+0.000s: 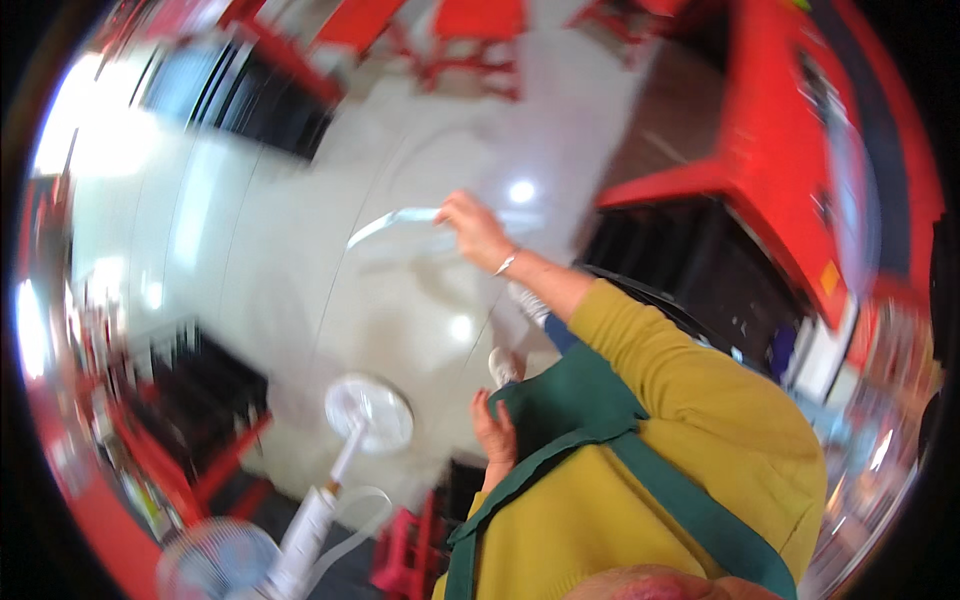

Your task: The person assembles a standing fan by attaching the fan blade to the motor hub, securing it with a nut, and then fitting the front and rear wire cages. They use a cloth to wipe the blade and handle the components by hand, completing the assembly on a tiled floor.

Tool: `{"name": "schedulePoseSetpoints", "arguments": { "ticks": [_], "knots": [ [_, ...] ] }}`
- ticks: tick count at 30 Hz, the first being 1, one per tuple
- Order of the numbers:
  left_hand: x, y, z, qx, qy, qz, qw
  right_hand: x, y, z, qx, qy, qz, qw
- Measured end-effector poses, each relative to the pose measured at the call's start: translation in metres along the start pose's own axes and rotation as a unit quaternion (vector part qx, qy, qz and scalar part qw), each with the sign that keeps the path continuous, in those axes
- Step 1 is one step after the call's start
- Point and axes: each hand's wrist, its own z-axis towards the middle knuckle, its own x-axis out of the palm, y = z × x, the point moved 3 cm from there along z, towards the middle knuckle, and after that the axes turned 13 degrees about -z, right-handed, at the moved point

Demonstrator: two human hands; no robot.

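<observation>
My right hand point(472, 228), with a bracelet at the wrist, is stretched out ahead over the floor. Its fingers are closed on one end of a thin, pale bluish-white strip point(400, 217). The strip bends downward at its left end; motion blur hides what kind of thing it is. My left hand point(496, 432) hangs low beside the green apron point(570, 395), its fingers partly spread with nothing visible in them.
A white pedestal fan point(305, 530) with a round base point(370, 412) stands at lower left. A red counter point(770, 170) with dark crates point(690, 260) under it runs along the right. Red stools point(478, 25) stand far ahead; more dark crates point(200, 385) sit on the left.
</observation>
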Motion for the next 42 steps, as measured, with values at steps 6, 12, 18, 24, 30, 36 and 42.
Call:
{"name": "schedulePoseSetpoints", "arguments": {
  "ticks": [6, 12, 18, 24, 30, 36, 42],
  "knots": [
    [-0.065, -0.102, 0.036, 0.061, 0.033, -0.073, 0.995, -0.224, 0.110, -0.061, 0.148, -0.126, 0.046, 0.980],
    [-0.096, -0.213, 0.025, 0.163, 0.115, -0.048, 0.979, -0.393, 0.214, -0.214, 0.173, -0.267, -0.048, 0.947],
    [-0.053, -0.294, -0.015, 0.242, 0.168, -0.066, 0.953, -0.519, 0.282, -0.351, 0.193, -0.399, -0.175, 0.879],
    [0.071, -0.348, -0.061, 0.285, 0.235, -0.116, 0.922, -0.612, 0.308, -0.476, 0.203, -0.463, -0.289, 0.813],
    [0.223, -0.394, -0.136, 0.279, 0.388, -0.122, 0.870, -0.681, 0.307, -0.601, 0.272, -0.536, -0.277, 0.750],
    [0.301, -0.450, -0.204, 0.294, 0.414, -0.157, 0.847, -0.718, 0.293, -0.685, 0.312, -0.619, -0.173, 0.700],
    [0.333, -0.506, -0.179, 0.455, 0.326, -0.127, 0.819, -0.732, 0.261, -0.717, 0.293, -0.736, -0.048, 0.609]
  ]
}}
